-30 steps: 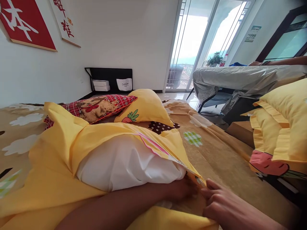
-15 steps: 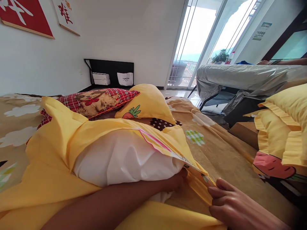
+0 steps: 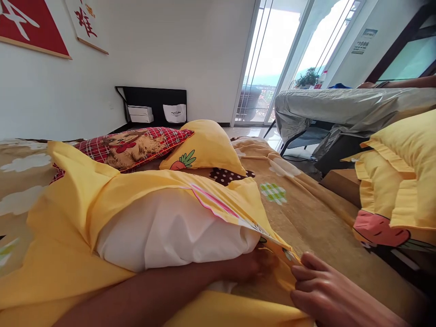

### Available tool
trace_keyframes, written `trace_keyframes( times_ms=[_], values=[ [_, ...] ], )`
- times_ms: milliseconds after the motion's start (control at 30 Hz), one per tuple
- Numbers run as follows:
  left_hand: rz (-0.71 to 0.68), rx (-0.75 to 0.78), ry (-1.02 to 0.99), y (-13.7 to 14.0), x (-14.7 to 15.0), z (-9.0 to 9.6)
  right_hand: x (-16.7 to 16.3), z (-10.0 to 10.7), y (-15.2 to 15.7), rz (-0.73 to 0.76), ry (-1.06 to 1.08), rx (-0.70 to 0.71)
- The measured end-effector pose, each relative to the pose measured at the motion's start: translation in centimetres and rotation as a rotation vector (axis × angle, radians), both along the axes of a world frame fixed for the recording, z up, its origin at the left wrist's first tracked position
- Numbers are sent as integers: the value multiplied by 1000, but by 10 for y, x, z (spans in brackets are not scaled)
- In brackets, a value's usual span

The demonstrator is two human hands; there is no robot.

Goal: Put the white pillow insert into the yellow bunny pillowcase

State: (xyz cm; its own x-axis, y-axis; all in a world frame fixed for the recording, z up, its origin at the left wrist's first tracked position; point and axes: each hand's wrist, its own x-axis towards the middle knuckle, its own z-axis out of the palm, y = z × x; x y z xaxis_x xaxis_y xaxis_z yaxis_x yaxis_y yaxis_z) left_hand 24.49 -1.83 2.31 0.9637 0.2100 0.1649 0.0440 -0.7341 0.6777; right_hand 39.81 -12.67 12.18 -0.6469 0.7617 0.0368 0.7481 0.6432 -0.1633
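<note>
A plump white pillow insert [image 3: 177,231] lies partly inside a yellow pillowcase [image 3: 64,218], which drapes over its far side and spreads to the left. My left hand [image 3: 250,268] reaches across beneath the insert, near its right corner inside the opening. Its fingers are blurred and half hidden, so their grip does not show. At the right, my right hand [image 3: 315,281] is closed on the pillowcase's edge and pulls it taut. A pink stripe and part of a print show along the case's upper edge.
Behind lie a red plaid cushion [image 3: 136,143] with a dog print and a yellow carrot pillow [image 3: 207,147]. A brown patterned blanket [image 3: 306,218] covers the bed. More yellow bedding [image 3: 405,181] is stacked at the right. Another person's hand [image 3: 368,85] rests on a plastic-covered table [image 3: 340,102].
My left hand has shifted slightly at the insert's right corner and is now blurred. My right hand keeps its hold on the case. The whole view has moved a little.
</note>
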Motion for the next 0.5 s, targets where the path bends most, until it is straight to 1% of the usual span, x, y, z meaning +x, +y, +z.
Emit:
trace_keyframes(
  times_ms=[67,100,133,200,267,333,400,500],
  values=[
    [-112,369,40,-4,-7,13,0,-3,0,4,-5,6],
    [-142,510,39,-7,-10,19,0,-5,0,5,-9,14],
    [-153,615,22,-10,-14,24,0,-7,0,13,-11,22],
    [-140,743,-8,-17,-19,30,-1,-12,1,35,-9,33],
    [-107,796,-31,-22,-22,31,-1,-14,1,57,10,47],
    [-39,797,-67,-27,-22,29,0,-12,0,60,33,62],
    [89,720,-128,-30,-22,27,0,-8,-4,40,54,83],
    [328,513,-245,-32,-23,25,0,-2,-9,4,74,102]
  ],
)
